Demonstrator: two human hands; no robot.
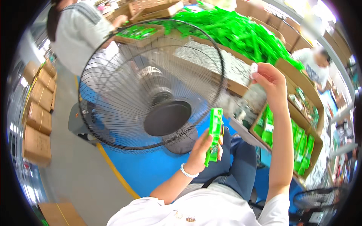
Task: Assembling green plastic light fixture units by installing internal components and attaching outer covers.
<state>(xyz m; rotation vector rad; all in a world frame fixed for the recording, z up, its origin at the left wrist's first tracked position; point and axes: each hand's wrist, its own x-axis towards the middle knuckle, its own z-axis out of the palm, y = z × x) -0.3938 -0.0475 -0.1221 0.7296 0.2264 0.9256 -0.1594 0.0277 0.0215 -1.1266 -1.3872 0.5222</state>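
My left hand (199, 155) is closed round a long bright green plastic part (215, 128), held upright over my lap. A thin yellow strand shows along its right side. Up at the right, my right hand (268, 77) pinches a small white piece (253, 69) between thumb and fingertips. That hand is just past the right end of a cardboard box (238, 89) full of small white pieces (211, 60). Below my right forearm, an open carton (318, 148) holds several green parts (301, 145) like the one in my left hand.
A large black floor fan (167, 117) stands close at my left front. Behind the white pieces lies a big heap of green parts (241, 34). One person (81, 34) stands at the far left, another (315, 66) sits at the far right. Stacked cartons (39, 116) line the left.
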